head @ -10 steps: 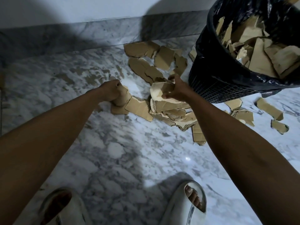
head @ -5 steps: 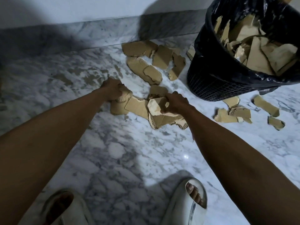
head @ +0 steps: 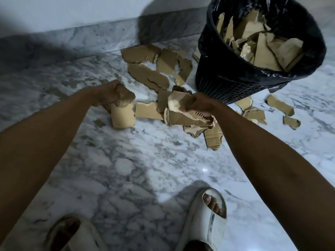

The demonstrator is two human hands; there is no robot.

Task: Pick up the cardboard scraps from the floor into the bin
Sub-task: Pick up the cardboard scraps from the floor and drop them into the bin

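- Two fistfuls: left hand (head: 110,95) clenched on a cardboard scrap (head: 123,115), right hand (head: 197,105) clenched on a bundle of scraps (head: 183,117).
- Loose scraps (head: 148,77) lie on marble floor (head: 126,169) beside bin (head: 226,82).
- Probably light, stiff, bendable; pinch by the edges.

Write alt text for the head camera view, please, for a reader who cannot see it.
Seen from above, both hands clutch torn cardboard scraps: left hand, right hand. More scraps litter the marble floor beside a black bin already holding cardboard.
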